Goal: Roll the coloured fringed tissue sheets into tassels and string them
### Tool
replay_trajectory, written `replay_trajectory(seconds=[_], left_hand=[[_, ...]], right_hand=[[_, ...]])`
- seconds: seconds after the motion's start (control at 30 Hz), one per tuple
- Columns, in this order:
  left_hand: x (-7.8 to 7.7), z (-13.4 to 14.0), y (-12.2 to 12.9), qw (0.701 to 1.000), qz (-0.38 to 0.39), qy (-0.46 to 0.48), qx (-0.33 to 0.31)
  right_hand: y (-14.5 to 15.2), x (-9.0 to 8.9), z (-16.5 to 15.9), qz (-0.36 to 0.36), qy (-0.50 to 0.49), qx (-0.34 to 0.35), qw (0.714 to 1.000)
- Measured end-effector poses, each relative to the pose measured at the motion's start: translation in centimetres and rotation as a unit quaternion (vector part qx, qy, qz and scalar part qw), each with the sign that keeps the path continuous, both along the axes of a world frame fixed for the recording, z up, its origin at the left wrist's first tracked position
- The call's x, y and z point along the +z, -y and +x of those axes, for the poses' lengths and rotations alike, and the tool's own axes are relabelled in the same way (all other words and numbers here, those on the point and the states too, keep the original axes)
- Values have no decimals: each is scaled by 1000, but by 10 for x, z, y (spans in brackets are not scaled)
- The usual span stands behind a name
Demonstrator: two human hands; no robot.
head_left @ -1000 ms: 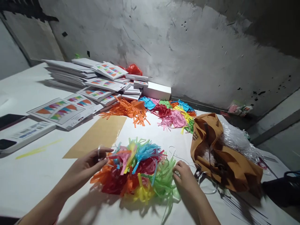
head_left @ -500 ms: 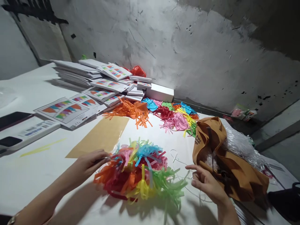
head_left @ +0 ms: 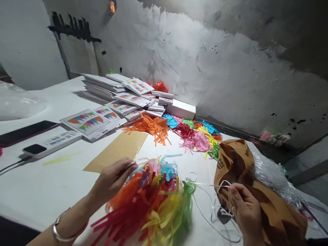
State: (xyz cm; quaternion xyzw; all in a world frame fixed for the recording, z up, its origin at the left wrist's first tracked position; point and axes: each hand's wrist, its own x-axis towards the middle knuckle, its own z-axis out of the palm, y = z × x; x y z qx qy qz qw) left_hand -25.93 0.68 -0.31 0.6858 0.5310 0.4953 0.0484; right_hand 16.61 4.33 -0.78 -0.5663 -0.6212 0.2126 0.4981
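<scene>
A multicoloured bundle of cut paper fringe (head_left: 151,198) lies in front of me on the white table (head_left: 38,191), its strips fanning toward me. My left hand (head_left: 112,177) grips the bundle at its far left end. My right hand (head_left: 243,208) pinches a thin white ribbon string (head_left: 207,185) that runs taut from the bundle to my fingers; more string loops loosely (head_left: 205,215) on the table below. The right hand hovers over an orange-brown cloth bag (head_left: 246,160).
Loose piles of coloured fringe (head_left: 189,131) lie further back. Stacks of printed white packets (head_left: 112,92) and a white box (head_left: 181,109) stand by the wall. A tan sheet (head_left: 118,148), a phone (head_left: 25,130) and a white device (head_left: 51,143) lie to the left. Clear plastic ribbon (head_left: 271,174) spills from the bag.
My right hand moved right and up over the bag, pulling the white string taut. The left hand lifted and tilted the bundle, so its strips now hang toward me. The view shifted.
</scene>
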Motion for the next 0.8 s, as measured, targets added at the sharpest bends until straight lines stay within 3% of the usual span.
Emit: replay_trajectory(seconds=[0.13,0.23,0.4,0.53,0.6,0.7,0.8], left_hand=[[5,3,-5,1000,24,-10,0],[10,4,-3,1000,17,-18,-10],[24,1,-3,999,25,3,-42],[36,-2,-22,993,-35,-28,-112],[41,-3,-32,991,-51,-28,-121],[49,-6,-37,988,-45,-47,-141],[51,-11,-34,983,-46,-65,-165]], right_hand=[[-4,7,2,-15,34,-39,999],[-3,12,8,8,-14,-104,994],[-2,21,17,2,-153,-54,987],[-10,37,14,-36,1,-96,995],[-13,41,16,-18,21,-117,993],[-12,35,29,-9,12,-107,994],[-10,19,43,-10,8,-97,995]])
